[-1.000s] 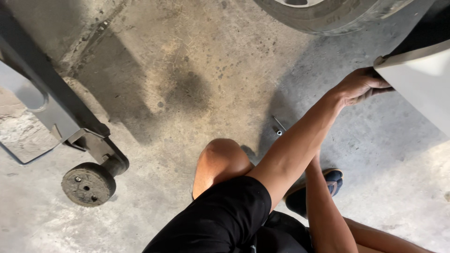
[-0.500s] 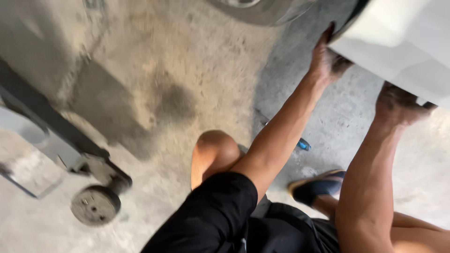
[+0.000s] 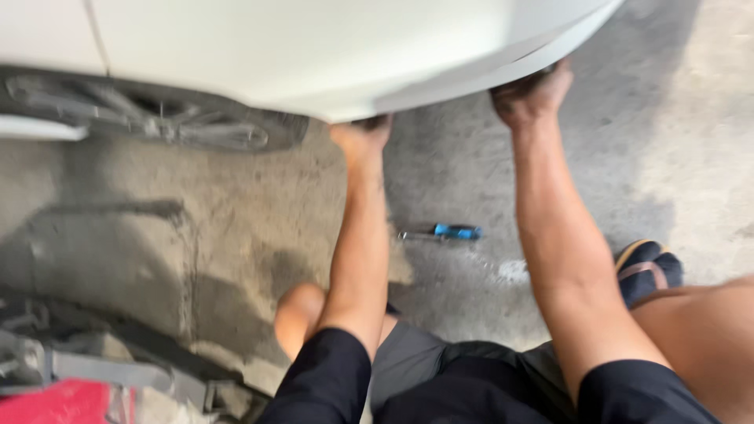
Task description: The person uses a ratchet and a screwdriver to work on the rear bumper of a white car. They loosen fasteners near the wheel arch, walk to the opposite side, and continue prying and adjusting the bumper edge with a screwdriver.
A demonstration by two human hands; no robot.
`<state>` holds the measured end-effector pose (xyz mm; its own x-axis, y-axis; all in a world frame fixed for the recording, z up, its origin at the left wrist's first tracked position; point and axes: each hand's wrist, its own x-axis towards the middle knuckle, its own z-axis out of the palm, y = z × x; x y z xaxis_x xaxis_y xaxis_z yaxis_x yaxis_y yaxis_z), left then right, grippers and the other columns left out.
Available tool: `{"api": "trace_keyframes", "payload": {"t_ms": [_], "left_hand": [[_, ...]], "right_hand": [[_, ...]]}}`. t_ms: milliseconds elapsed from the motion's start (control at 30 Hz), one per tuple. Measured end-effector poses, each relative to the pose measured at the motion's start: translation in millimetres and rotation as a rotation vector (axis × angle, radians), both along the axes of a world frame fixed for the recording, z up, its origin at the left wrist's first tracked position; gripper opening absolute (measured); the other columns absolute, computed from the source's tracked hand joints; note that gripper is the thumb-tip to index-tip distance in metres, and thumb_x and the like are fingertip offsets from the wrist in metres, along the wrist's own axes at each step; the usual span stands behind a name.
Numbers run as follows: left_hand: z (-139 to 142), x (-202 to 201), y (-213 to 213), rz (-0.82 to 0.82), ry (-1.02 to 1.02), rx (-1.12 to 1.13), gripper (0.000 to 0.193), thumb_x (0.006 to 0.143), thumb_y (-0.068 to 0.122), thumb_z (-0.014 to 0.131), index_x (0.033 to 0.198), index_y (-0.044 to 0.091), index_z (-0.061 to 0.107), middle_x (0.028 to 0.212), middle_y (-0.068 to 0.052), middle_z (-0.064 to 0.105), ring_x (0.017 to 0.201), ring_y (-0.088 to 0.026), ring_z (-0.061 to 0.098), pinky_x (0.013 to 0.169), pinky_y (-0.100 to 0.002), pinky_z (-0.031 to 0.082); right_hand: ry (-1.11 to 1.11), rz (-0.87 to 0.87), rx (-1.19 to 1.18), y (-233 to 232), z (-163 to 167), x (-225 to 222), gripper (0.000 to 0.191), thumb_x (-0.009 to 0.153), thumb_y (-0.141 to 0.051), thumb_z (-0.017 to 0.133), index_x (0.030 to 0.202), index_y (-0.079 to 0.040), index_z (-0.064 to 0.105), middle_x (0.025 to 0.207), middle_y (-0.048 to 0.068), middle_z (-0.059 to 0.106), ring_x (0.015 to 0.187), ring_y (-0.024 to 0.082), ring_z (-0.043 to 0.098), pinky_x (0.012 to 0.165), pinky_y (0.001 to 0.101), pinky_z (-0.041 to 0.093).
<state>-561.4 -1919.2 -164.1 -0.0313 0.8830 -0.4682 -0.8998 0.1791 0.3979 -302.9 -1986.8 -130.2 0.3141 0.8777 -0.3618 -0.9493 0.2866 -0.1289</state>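
Since the earlier frame the view has swung up and both arms have shifted: the white car body panel (image 3: 314, 55) now fills the top, and both hands sit under its lower edge, where before only one reached it.

Going left to right, all placed vs that panel: far left, below it, a red-and-grey jack or stand (image 3: 71, 385), blurred, can't say which. Just under the panel's left part, the wheel (image 3: 157, 126) w/ dark tyre. Then my left hand (image 3: 363, 135), fingers tucked up under the panel's lower lip; looks like it's pressing or hooked on the edge, but the fingers are hidden so I can't tell the grip. Below the panel, btwn my two forearms, a blue-handled screwdriver (image 3: 441, 232) lies on the concrete, touched by neither hand. Then my right hand (image 3: 532, 96), also up under the curved edge, fingers hidden, grip can't tell. Far right, well below the panel, a dark sandal (image 3: 648, 271).

To do this well, I reckon: keep both hands spread, lift evenly, don't twist the lip, watch fingers for pinch.
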Motion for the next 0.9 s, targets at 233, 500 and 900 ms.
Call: {"api": "trace_keyframes", "payload": {"t_ms": [233, 500, 900], "left_hand": [[34, 40, -17, 0.221, -0.069, -0.206, 0.077, 0.096, 0.062, 0.041, 0.149, 0.006, 0.043, 0.154, -0.019, 0.043, 0.138, -0.038, 0.046, 0.112, -0.057, 0.043], [43, 83, -12, 0.281, 0.159, -0.232, 0.082, 0.093, 0.07, 0.028, 0.152, 0.014, 0.038, 0.151, -0.017, 0.044, 0.138, -0.036, 0.047, 0.112, -0.056, 0.044], [52, 120, 15, 0.367, 0.274, -0.24, 0.082, 0.093, 0.07, 0.023, 0.153, 0.016, 0.038, 0.151, -0.015, 0.046, 0.139, -0.034, 0.047, 0.112, -0.054, 0.044]], "right_hand": [[-0.095, -0.055, 0.002, 15, 27, 59, 0.049, 0.105, -0.027, 0.031, 0.138, 0.005, 0.049, 0.126, 0.022, 0.062, 0.103, 0.033, 0.072, 0.081, 0.0453, 0.067], [-0.152, -0.021, 0.02, 40, 13, 103, 0.046, 0.105, -0.022, 0.031, 0.137, 0.007, 0.048, 0.123, 0.027, 0.062, 0.099, 0.032, 0.074, 0.073, 0.0399, 0.069], [-0.217, -0.025, 0.134, 112, -39, 175, 0.049, 0.109, -0.03, 0.04, 0.125, 0.011, 0.063, 0.106, 0.029, 0.071, 0.074, 0.024, 0.077, 0.052, 0.0341, 0.064]]}}
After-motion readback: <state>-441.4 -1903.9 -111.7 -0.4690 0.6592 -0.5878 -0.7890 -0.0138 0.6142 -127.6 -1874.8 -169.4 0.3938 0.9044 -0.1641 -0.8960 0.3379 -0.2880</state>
